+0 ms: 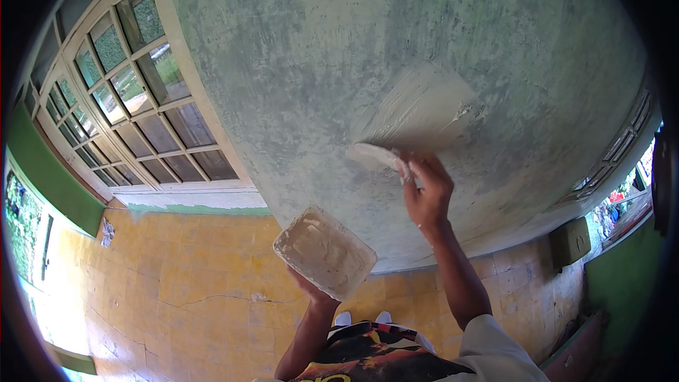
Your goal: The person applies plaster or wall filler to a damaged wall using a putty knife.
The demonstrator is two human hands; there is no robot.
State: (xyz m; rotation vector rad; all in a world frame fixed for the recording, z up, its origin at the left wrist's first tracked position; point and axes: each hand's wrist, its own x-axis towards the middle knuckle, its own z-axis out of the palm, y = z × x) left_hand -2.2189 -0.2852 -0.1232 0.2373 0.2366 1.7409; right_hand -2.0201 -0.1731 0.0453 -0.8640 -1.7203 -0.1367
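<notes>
My right hand (428, 187) grips a putty-coated spreader (376, 154), whose pale blade rests against the mottled green-grey wall (283, 64). Just above the blade is a smeared patch of fresh off-white putty (417, 106) with ridges along its right side. Lower and to the left, my left hand (315, 287) holds a rectangular tub (325, 251) from underneath, tilted toward me, with creamy putty spread over its inside. The tub hides most of that hand's fingers.
A white-framed glazed door (145, 124) stands left of the wall. Yellow cracked floor tiles (198, 269) lie below, around my feet. At the right are a louvred window (612, 152), an olive box (569, 240) and a green low wall (619, 283). Bright openings show at both edges.
</notes>
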